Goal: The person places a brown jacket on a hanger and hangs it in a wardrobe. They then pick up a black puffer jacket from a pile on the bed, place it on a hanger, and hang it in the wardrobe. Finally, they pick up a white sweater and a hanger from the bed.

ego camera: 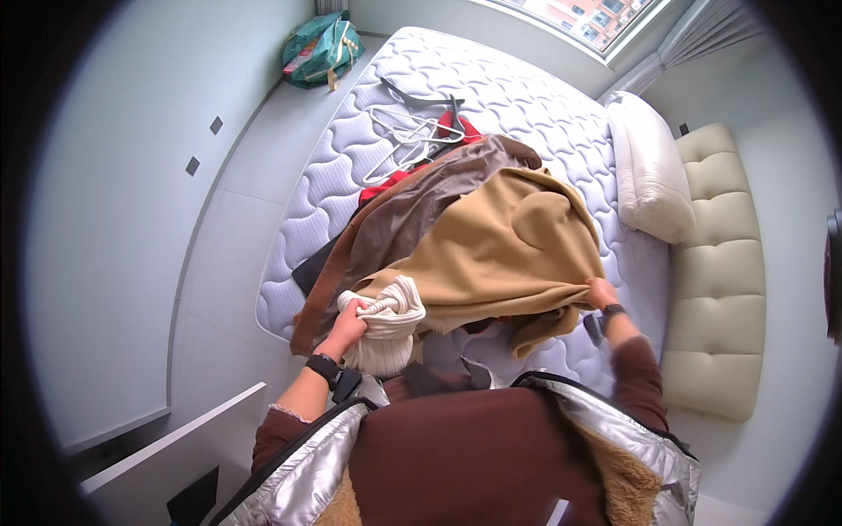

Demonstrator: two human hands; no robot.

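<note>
My left hand grips a cream ribbed knit garment, bunched up at the near left edge of the clothes. At the right, my right hand is closed on the edge of a tan coat, which lies spread between my hands. Beneath it, further left, lies a brown coat with a shiny lining. Red cloth shows beyond the brown coat. White hangers and dark hangers lie past the clothes. Part of the tan coat hangs in a fold near my right wrist.
The clothes lie on a bare quilted mattress. A plastic-wrapped bundle rests at its right, by a padded headboard. A green bag stands on the floor at the far left. A white panel edge is near my left elbow.
</note>
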